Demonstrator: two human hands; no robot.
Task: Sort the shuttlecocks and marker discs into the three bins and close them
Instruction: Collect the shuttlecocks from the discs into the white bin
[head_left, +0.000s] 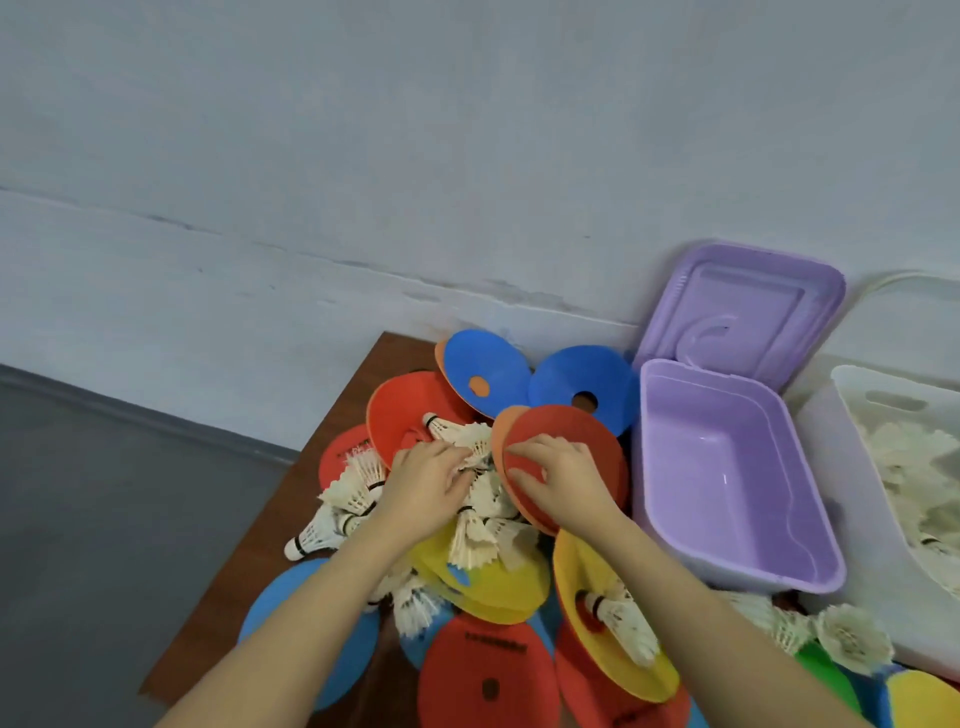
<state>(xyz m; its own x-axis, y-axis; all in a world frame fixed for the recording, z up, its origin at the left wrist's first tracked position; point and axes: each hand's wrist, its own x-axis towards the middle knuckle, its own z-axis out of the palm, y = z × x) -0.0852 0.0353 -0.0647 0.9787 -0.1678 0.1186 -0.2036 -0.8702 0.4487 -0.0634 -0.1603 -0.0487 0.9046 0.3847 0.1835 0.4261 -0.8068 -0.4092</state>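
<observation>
Gripping a red disc (571, 467), right hand (561, 475) nears empty purple bin (737, 519); white bin (857, 545) holds shuttlecocks (914, 467)

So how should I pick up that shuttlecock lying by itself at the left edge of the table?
Pinch the shuttlecock around its narrow cork end, coming from the left, off the table's open side. The cork points that way, clear of the pile, and is firmer than the feathers.

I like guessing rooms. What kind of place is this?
Probably a sports storeroom or hall corner: white feather shuttlecocks and flat coloured marker discs heaped on a brown wooden table beside an open lilac plastic bin, against a bare grey wall.
</observation>
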